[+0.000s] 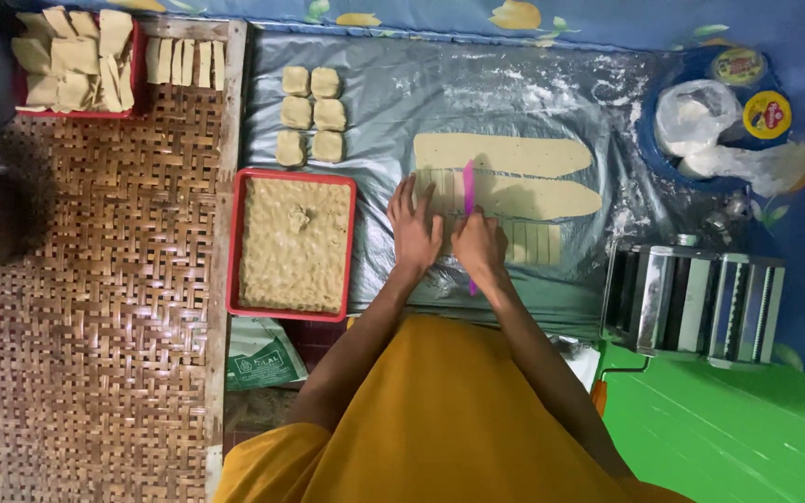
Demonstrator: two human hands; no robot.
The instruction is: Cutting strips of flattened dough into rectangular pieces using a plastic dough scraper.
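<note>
My right hand (479, 244) grips a pink scraper-like cutter (469, 186) that stands across the near strip of rolled dough (538, 197). My left hand (415, 224) lies flat beside it, fingers spread on the cut left end of that strip. A second long dough strip (505, 154) lies just beyond. Short cut dough pieces (535, 242) sit in a row to the right of my right hand. All of this rests on a floured silver sheet (393, 93).
A red tray of crumbly filling (293, 244) sits left of my hands, with several dough squares (310, 114) behind it. A pasta roller (696, 303) stands at right, a blue plate with a flour bag (701, 116) beyond. Woven mat (95, 298) and a tray of cut pieces (72, 58) lie left.
</note>
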